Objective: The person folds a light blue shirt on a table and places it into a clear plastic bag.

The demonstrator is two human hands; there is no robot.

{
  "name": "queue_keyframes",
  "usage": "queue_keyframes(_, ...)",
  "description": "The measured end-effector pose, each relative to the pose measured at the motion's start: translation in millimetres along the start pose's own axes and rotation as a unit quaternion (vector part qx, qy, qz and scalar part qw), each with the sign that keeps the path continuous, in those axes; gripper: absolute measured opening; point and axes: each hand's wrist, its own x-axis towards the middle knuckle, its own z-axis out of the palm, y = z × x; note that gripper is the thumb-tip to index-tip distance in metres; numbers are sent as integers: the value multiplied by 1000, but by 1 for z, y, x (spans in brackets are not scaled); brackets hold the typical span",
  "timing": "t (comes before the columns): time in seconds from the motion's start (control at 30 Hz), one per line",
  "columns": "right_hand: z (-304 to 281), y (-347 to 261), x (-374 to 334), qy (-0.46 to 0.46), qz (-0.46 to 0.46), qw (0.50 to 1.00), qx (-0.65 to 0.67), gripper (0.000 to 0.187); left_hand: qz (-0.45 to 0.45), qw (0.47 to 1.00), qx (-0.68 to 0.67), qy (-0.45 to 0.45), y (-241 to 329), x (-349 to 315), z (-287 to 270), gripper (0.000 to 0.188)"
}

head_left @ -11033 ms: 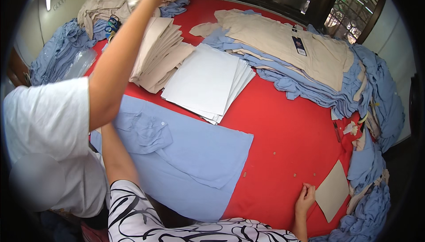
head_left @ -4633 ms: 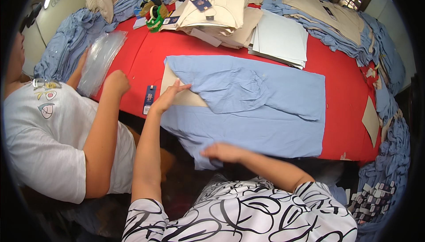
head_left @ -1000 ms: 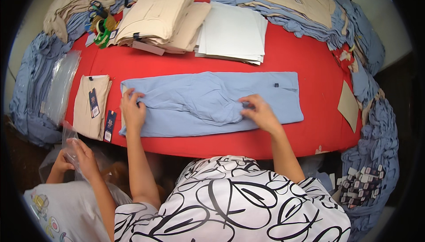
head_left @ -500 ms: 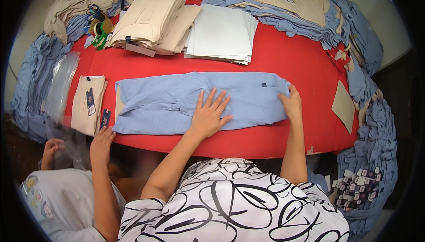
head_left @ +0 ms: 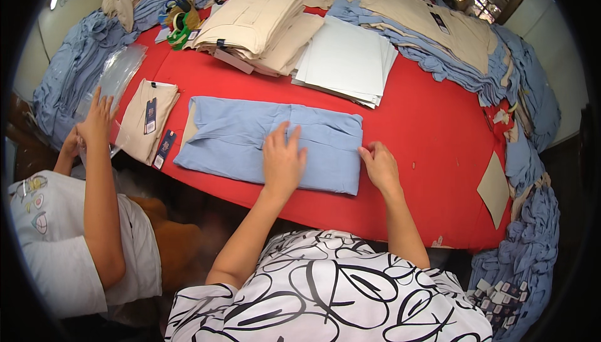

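Observation:
A light blue garment (head_left: 238, 135), folded into a long rectangle, lies in front of me with a beige edge showing at its left end. My left hand (head_left: 285, 160) rests palm down on its middle, fingers apart. At the garment's right edge is my right hand (head_left: 383, 170), its fingers loosely bent and apart, the fingertips close to the fold. A dark hang tag (head_left: 164, 149) lies by the garment's left end. Beside that is a folded beige garment (head_left: 143, 135) bearing another dark tag (head_left: 150, 115).
A co-worker's hand (head_left: 97, 119) is at the clear plastic bags (head_left: 122, 69) on the left. Toward the back of the red table (head_left: 432, 179) stand folded beige garments (head_left: 250, 19) and white sheets (head_left: 344, 57). Blue garments (head_left: 426, 51) are heaped around; a card (head_left: 494, 188) lies right.
The garment's right end has been folded in, making it shorter and covering the small dark label. My right hand has moved left with it. The co-worker's hand has left the table edge for the plastic bags.

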Motion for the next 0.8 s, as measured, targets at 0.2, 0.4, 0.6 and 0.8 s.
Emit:
queue_keyframes(0.2,30,-4,0,-111,-22,993,29,55,14,1000,-6,-6,-5,-5,12,54)
queue_keyframes(0.4,31,3,15,-91,61,956,272,40,20,998,50,34,-29,-24,20,55)
queue_keyframes(0.6,27,12,26,-6,16,970,244,44,82,997,7,4,10,-13,10,51)
queue_keyframes(0.8,40,20,57,113,-198,969,99,31,178,981,-78,-12,53,-10,54,38)
